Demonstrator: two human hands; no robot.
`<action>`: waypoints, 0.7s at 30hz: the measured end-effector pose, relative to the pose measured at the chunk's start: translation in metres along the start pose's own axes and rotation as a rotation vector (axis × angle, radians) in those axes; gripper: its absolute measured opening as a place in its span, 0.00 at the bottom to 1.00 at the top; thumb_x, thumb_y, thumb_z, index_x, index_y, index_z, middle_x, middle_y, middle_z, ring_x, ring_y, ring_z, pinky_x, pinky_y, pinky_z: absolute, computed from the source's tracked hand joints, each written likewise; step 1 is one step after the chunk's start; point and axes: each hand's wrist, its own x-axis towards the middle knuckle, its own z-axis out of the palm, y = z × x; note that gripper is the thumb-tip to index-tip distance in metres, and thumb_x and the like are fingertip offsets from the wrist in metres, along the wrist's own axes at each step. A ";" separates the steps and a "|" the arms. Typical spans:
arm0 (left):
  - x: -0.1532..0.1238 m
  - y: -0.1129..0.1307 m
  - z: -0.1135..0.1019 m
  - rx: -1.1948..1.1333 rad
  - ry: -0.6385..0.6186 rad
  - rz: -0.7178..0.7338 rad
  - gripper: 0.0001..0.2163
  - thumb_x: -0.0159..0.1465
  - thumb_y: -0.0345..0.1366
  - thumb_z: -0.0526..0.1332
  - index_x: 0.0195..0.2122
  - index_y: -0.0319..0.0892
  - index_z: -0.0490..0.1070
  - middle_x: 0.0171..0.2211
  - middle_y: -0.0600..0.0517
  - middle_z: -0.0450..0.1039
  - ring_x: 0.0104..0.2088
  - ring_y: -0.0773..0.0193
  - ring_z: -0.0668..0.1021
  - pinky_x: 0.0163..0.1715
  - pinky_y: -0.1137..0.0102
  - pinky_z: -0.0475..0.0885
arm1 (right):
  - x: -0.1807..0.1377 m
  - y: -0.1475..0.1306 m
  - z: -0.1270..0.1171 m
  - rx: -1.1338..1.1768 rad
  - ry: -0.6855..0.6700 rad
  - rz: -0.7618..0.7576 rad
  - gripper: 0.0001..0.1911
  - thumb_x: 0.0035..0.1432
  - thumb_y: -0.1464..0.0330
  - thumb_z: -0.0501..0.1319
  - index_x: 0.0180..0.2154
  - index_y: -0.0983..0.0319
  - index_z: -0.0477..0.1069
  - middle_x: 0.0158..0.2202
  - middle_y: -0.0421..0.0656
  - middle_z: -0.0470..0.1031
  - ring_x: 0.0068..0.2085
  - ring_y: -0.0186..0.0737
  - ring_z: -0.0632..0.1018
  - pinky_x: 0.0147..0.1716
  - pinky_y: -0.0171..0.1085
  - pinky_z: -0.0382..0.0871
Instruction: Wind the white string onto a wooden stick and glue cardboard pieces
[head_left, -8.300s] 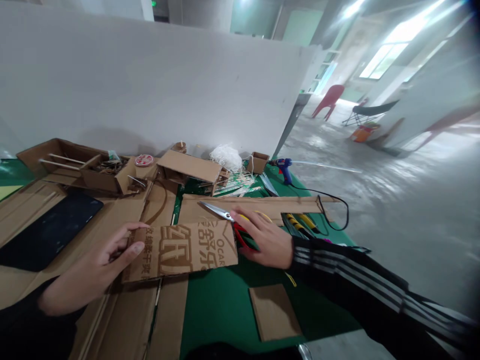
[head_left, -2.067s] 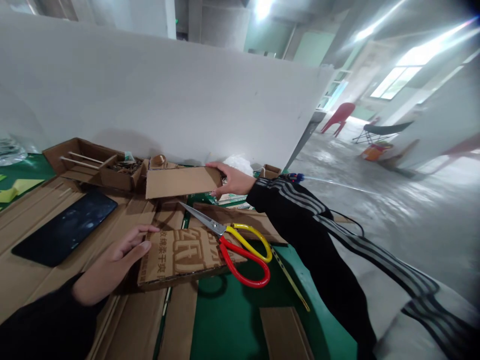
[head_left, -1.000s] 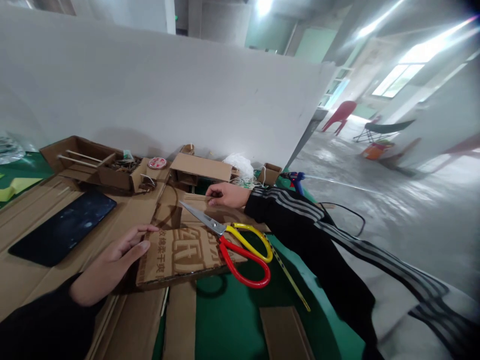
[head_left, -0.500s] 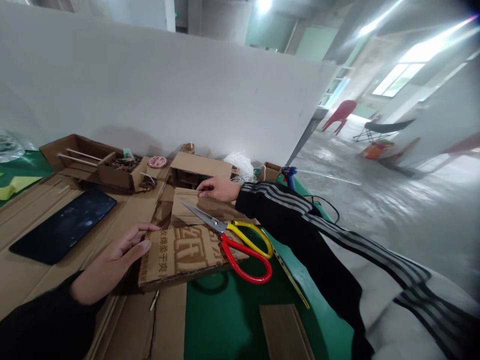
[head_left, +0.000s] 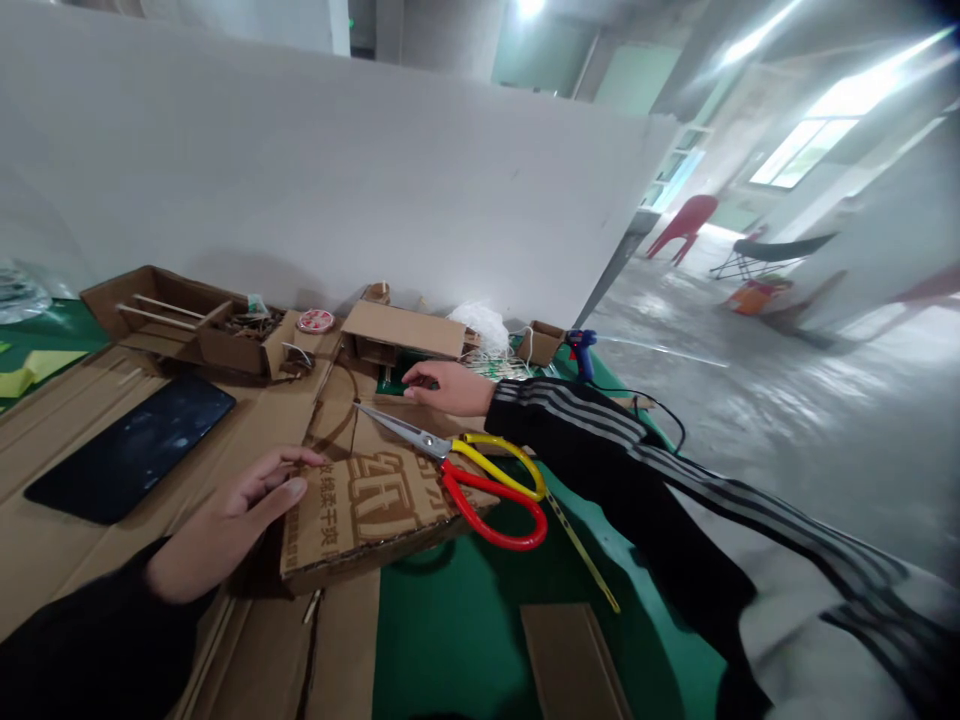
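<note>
Left grip [head_left: 238, 518] on cardboard [head_left: 364, 525], scissors [head_left: 431, 444] hiding some print [head_left: 380, 488]

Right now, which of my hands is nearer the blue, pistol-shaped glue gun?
Right: your right hand is left of the glue gun. Your left hand is farther left and nearer you, at the left end of the printed brown cardboard.

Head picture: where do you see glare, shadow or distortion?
In the head view, the window glares white; the floor shines in streaks; the cardboard shadows the green table; the far right looks smeared and stretched, its top corner dark.
</note>
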 end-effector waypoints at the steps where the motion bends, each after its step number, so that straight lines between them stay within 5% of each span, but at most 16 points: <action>1: 0.000 0.000 0.000 0.002 0.006 0.004 0.15 0.66 0.48 0.51 0.49 0.46 0.64 0.42 0.51 0.77 0.45 0.57 0.76 0.42 0.68 0.71 | -0.009 -0.009 -0.007 0.008 -0.011 -0.017 0.18 0.62 0.61 0.57 0.49 0.64 0.70 0.46 0.48 0.76 0.45 0.42 0.76 0.46 0.39 0.68; 5: 0.001 -0.002 0.000 0.038 0.032 0.043 0.15 0.67 0.48 0.51 0.48 0.46 0.65 0.42 0.52 0.76 0.47 0.57 0.76 0.43 0.69 0.70 | -0.054 -0.047 -0.027 0.019 -0.144 -0.117 0.42 0.45 0.48 0.67 0.58 0.59 0.63 0.56 0.49 0.70 0.52 0.51 0.73 0.50 0.44 0.68; 8: -0.002 -0.003 -0.001 0.077 0.032 0.054 0.17 0.67 0.49 0.49 0.49 0.46 0.64 0.47 0.50 0.75 0.50 0.54 0.74 0.47 0.67 0.70 | -0.088 -0.063 -0.019 -0.096 -0.200 -0.232 0.59 0.40 0.45 0.69 0.67 0.52 0.44 0.66 0.48 0.54 0.63 0.58 0.62 0.61 0.50 0.55; 12: -0.014 -0.008 0.001 0.214 0.007 0.222 0.30 0.58 0.56 0.57 0.58 0.48 0.59 0.58 0.47 0.66 0.57 0.45 0.69 0.54 0.59 0.67 | -0.112 -0.067 0.003 -0.197 -0.145 -0.132 0.58 0.41 0.49 0.69 0.67 0.56 0.44 0.66 0.52 0.54 0.63 0.63 0.60 0.59 0.57 0.54; 16: -0.030 -0.017 0.006 0.656 0.125 0.361 0.57 0.41 0.58 0.70 0.68 0.52 0.38 0.67 0.41 0.51 0.62 0.35 0.61 0.59 0.46 0.57 | -0.113 -0.069 0.011 -0.206 -0.091 -0.093 0.56 0.42 0.52 0.69 0.67 0.55 0.46 0.63 0.52 0.59 0.60 0.63 0.65 0.56 0.57 0.58; 21: -0.039 -0.020 0.014 0.896 0.143 0.389 0.56 0.45 0.58 0.69 0.68 0.53 0.35 0.67 0.41 0.51 0.62 0.35 0.61 0.56 0.48 0.63 | -0.113 -0.071 0.011 -0.243 -0.097 -0.084 0.58 0.40 0.50 0.69 0.67 0.55 0.45 0.64 0.52 0.59 0.59 0.64 0.66 0.55 0.57 0.59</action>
